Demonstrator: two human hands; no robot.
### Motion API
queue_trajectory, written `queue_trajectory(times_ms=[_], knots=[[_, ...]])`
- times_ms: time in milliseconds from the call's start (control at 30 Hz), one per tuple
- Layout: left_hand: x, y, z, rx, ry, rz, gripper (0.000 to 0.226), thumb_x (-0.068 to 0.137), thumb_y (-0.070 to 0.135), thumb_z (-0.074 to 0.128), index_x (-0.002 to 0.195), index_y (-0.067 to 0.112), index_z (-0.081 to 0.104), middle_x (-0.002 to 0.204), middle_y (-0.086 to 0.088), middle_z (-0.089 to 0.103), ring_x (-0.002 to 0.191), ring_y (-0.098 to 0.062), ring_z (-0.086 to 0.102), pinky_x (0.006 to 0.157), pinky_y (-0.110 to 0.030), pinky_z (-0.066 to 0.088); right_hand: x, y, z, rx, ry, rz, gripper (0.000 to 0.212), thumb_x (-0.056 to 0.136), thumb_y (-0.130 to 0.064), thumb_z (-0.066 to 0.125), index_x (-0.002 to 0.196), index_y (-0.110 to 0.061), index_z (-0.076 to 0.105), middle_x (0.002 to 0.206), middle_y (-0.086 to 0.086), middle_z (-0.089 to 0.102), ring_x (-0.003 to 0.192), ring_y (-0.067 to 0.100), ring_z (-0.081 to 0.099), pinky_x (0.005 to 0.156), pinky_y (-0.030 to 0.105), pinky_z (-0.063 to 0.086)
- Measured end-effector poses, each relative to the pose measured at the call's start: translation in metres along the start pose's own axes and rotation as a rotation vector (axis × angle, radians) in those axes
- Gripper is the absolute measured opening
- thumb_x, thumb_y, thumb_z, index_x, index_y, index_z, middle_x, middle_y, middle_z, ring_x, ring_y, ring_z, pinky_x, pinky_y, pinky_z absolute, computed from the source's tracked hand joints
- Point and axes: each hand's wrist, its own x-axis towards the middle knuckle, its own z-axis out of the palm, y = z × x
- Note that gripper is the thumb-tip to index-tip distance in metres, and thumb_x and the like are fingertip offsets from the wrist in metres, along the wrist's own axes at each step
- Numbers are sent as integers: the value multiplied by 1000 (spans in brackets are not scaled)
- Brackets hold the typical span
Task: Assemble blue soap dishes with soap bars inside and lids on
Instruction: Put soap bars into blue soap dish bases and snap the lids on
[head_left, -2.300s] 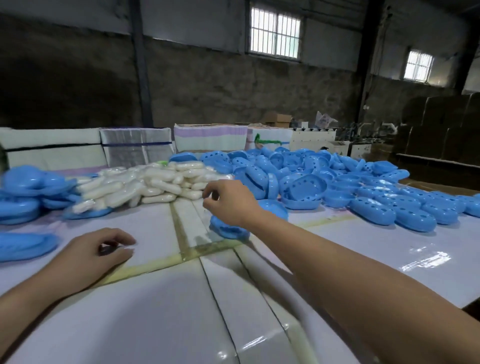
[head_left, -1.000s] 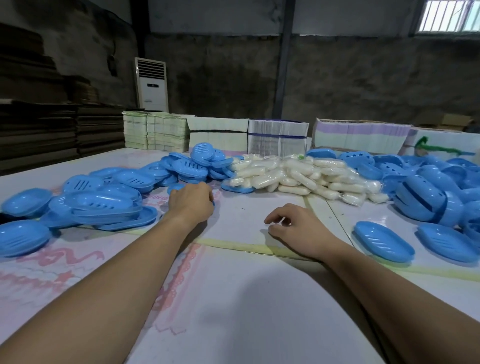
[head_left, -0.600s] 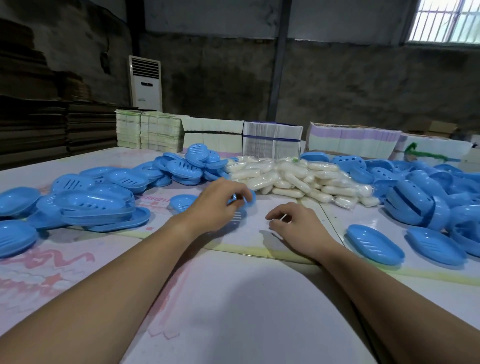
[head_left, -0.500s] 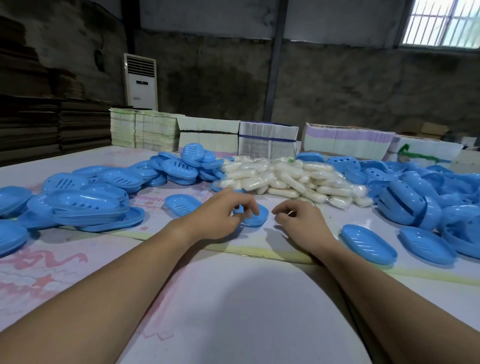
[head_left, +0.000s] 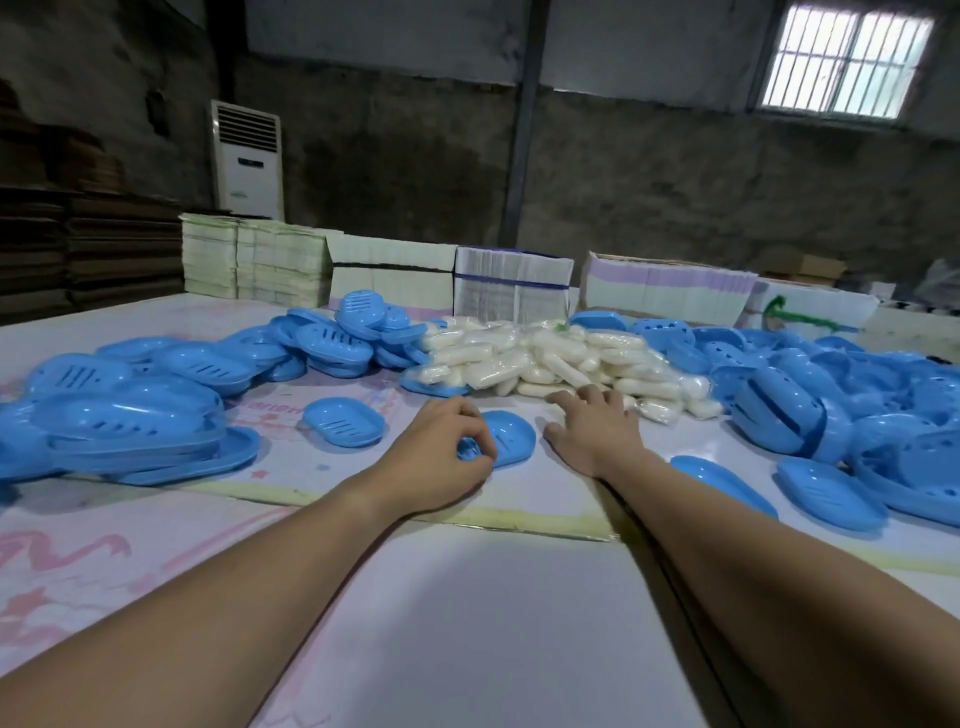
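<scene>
My left hand (head_left: 436, 457) grips the near edge of a blue slotted soap dish (head_left: 511, 435) lying on the table at centre. My right hand (head_left: 592, 431) stretches forward with spread fingers, its fingertips at the near edge of the pile of wrapped white soap bars (head_left: 545, 358); it holds nothing that I can see. Another single blue dish (head_left: 344, 422) lies to the left of my left hand. Two blue lids (head_left: 722, 483) lie to the right of my right forearm.
A heap of blue slotted dishes (head_left: 156, 395) fills the left of the table (head_left: 467, 623); a bigger heap of blue bases and lids (head_left: 841, 395) fills the right. Stacked flat cartons (head_left: 514, 291) line the far edge. A white air conditioner (head_left: 247, 161) stands behind.
My left hand fetched a blue dish from the left heap and drew it to the centre. My right hand opened and reached forward to the soap bars.
</scene>
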Motion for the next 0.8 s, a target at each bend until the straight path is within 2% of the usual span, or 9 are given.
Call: queue_trajectory(times_ms=[200, 333, 400, 467, 500, 633, 733, 800], knots=[[3, -1, 2, -158, -3, -1, 15, 85, 24, 73, 70, 21, 72, 97, 19, 60, 94, 6, 56, 75, -10, 38, 43, 2, 11, -107, -34, 58, 52, 90, -49, 39, 140, -36, 37, 152, 10, 27, 140, 37, 18, 107, 57, 23], [2, 1, 1, -372, -54, -50, 22, 86, 19, 75, 66, 11, 69, 91, 14, 61, 78, -10, 66, 65, -27, 59, 57, 4, 18, -90, -19, 68, 51, 87, -49, 43, 136, -39, 37, 149, 9, 29, 139, 38, 19, 107, 57, 23], [1, 3, 0, -359, -54, -44, 18, 85, 22, 76, 69, 16, 70, 93, 13, 61, 85, -10, 66, 72, -30, 60, 59, 5, 18, -97, 18, 53, 48, 85, -48, 46, 131, -37, 42, 144, 11, 36, 135, 37, 25, 106, 55, 25], [2, 1, -1, -264, -46, -32, 13, 83, 33, 77, 76, 25, 70, 98, 12, 62, 94, -4, 61, 86, -29, 53, 58, 8, 17, -117, 70, 34, 45, 83, -47, 49, 125, -33, 46, 136, 11, 43, 128, 35, 33, 102, 52, 29], [3, 1, -1, -233, -51, -36, 13, 82, 40, 76, 79, 29, 70, 100, 14, 62, 95, -1, 59, 88, -27, 51, 57, 9, 16, -104, 90, 32, 44, 82, -46, 51, 124, -32, 46, 132, 11, 45, 125, 34, 35, 100, 50, 31], [1, 4, 1, -217, -65, -44, 31, 70, 65, 63, 86, 39, 67, 99, 21, 61, 98, 4, 54, 82, -21, 43, 54, 13, 15, 23, 105, 56, 48, 81, -39, 57, 125, -29, 39, 132, 11, 45, 125, 33, 33, 97, 48, 34], [0, 2, 0, -188, -90, -44, 34, 68, 69, 61, 93, 46, 63, 107, 23, 59, 103, 6, 52, 82, -19, 40, 54, 12, 14, 167, 86, 82, 67, 80, -32, 60, 138, -24, 28, 142, 11, 42, 132, 34, 31, 102, 49, 33], [-2, 1, -1, -124, -173, -30, 38, 68, 69, 64, 102, 58, 52, 118, 26, 53, 112, 11, 46, 88, -17, 38, 53, 13, 14, 174, 61, 104, 76, 81, -34, 61, 146, -24, 22, 149, 10, 37, 138, 34, 28, 107, 51, 30]])
